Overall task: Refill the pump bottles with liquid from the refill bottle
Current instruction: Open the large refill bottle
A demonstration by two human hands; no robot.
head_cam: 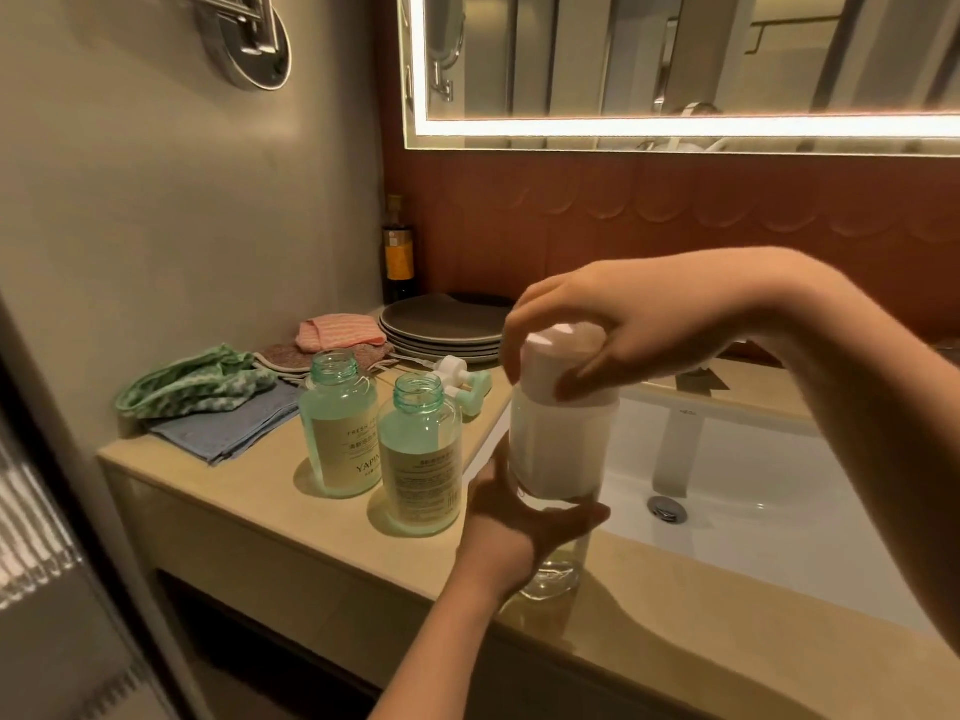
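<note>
Beige table (pixel 249 491), white sink (pixel 753 491) set in at 3 o'clock. Centre frame: refill bottle (pixel 561 444), base on table's front edge, long axis vertical. Right hand (pixel 597 335), arm from 3 o'clock, fingers curled over its white cap (pixel 563 366). Left hand (pixel 519 517), arm from 6 o'clock, wrapped round its lower body. At 9 o'clock of it, nearer left hand, upright w/ open necks: near pump bottle (pixel 421 459), far pump bottle (pixel 340 428). Pump heads (pixel 462 379) lie behind, approx 11 o'clock. Prob. uncapping before pour.

The left hand (pixel 511 517) grips the refill bottle (pixel 558 449) low; the right hand (pixel 623 324) grips its cap (pixel 545 363). Beside it, a rear pump bottle (pixel 340 433) and a front pump bottle (pixel 421 459) stand open on the counter (pixel 260 491).
</note>
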